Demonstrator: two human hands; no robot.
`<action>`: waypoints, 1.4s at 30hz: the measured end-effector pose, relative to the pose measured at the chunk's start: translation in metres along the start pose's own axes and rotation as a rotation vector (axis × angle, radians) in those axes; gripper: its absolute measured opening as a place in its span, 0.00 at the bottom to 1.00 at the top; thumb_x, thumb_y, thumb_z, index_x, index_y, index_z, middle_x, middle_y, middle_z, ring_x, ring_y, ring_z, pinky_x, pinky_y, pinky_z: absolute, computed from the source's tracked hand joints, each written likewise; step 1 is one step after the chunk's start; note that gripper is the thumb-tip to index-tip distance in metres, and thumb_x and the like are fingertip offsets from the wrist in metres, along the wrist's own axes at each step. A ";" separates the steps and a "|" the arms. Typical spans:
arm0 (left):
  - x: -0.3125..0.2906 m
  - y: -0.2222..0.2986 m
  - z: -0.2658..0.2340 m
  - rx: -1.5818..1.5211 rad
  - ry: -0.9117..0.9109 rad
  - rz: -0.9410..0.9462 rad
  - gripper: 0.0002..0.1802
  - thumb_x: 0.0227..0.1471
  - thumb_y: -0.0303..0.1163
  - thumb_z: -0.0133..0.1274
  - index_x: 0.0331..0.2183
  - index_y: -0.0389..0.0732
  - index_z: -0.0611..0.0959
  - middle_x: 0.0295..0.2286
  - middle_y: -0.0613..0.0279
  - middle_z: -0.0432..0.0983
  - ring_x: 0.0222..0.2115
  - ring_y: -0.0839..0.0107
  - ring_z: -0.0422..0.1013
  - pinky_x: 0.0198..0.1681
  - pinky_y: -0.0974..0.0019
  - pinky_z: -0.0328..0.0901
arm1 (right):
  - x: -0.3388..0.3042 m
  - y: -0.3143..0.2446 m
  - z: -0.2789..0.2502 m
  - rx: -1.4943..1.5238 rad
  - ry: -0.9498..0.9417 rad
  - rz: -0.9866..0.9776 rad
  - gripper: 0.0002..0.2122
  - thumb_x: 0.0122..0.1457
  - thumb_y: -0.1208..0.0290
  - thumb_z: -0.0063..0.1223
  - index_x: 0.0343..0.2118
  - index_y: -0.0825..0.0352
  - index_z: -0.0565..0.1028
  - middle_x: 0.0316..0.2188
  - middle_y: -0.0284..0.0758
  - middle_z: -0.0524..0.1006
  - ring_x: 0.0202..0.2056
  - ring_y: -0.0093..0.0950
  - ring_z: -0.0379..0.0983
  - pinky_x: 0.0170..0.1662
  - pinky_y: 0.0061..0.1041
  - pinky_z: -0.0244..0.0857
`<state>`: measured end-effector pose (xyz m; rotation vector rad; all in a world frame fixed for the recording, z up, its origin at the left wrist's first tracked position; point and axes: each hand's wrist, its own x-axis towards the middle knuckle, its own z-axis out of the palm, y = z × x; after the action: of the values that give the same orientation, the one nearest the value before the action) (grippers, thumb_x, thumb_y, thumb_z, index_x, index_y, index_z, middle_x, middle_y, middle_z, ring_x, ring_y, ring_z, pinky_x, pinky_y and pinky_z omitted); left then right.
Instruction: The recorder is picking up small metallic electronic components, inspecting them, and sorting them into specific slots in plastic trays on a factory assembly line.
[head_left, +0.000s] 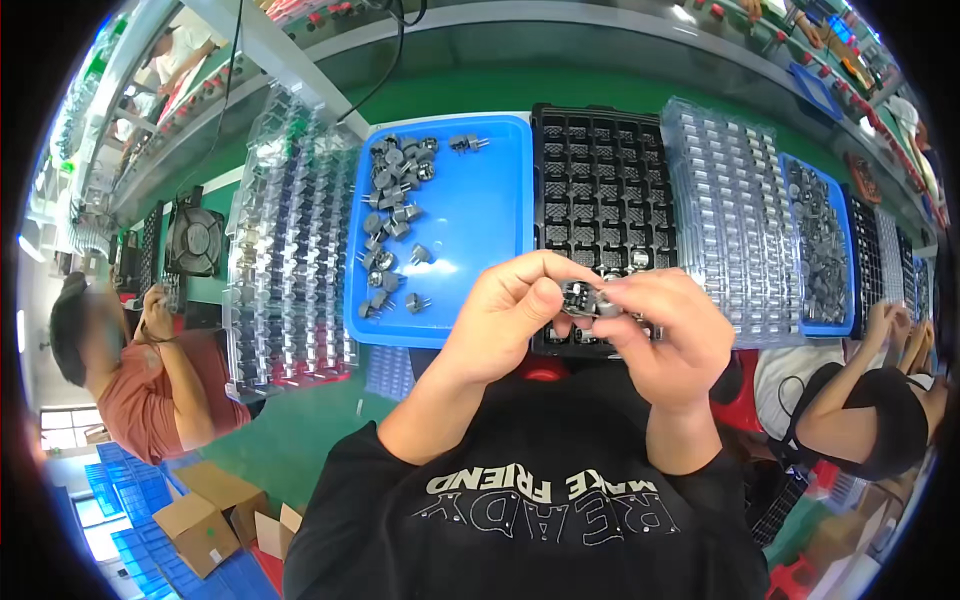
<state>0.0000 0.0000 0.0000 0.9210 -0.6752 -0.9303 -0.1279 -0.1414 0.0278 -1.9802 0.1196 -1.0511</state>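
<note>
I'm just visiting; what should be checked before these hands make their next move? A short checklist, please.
1. Left hand gripping the small part: ok, held between thumb and fingers.
2. Right hand on the same part: ok, its fingertips pinch the other side.
3. Part fully assembled: cannot tell, fingers cover some of it.
4. Loose grey parts at hand: ok, mostly along the left side of the blue tray.
5. Black tray placed in front: ok, right beside the blue one.
6. Its nearest pockets all visible: not ok, the hands block some.
</note>
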 end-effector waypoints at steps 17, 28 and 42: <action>-0.007 0.000 -0.011 0.132 -0.005 -0.108 0.30 0.62 0.57 0.50 0.39 0.35 0.81 0.32 0.65 0.79 0.29 0.81 0.73 0.30 0.77 0.66 | -0.009 0.009 0.013 0.005 -0.114 -0.104 0.12 0.47 0.76 0.72 0.36 0.68 0.83 0.29 0.34 0.80 0.29 0.28 0.75 0.32 0.24 0.68; -0.007 -0.012 -0.014 0.121 -0.027 -0.151 0.27 0.63 0.54 0.51 0.40 0.36 0.81 0.33 0.65 0.79 0.30 0.80 0.74 0.32 0.76 0.70 | -0.016 0.009 0.014 -0.186 -0.091 -0.231 0.14 0.43 0.78 0.72 0.35 0.69 0.82 0.27 0.35 0.78 0.27 0.31 0.76 0.31 0.27 0.71; -0.008 -0.018 -0.026 0.075 -0.074 -0.207 0.29 0.60 0.58 0.53 0.40 0.37 0.80 0.35 0.65 0.79 0.31 0.80 0.72 0.35 0.74 0.69 | -0.011 0.011 0.007 -0.297 -0.245 -0.328 0.17 0.40 0.79 0.72 0.38 0.70 0.82 0.28 0.36 0.78 0.28 0.33 0.76 0.30 0.27 0.71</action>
<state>0.0111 0.0110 -0.0283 1.0412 -0.6903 -1.1332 -0.1269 -0.1387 0.0109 -2.4414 -0.1996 -1.0274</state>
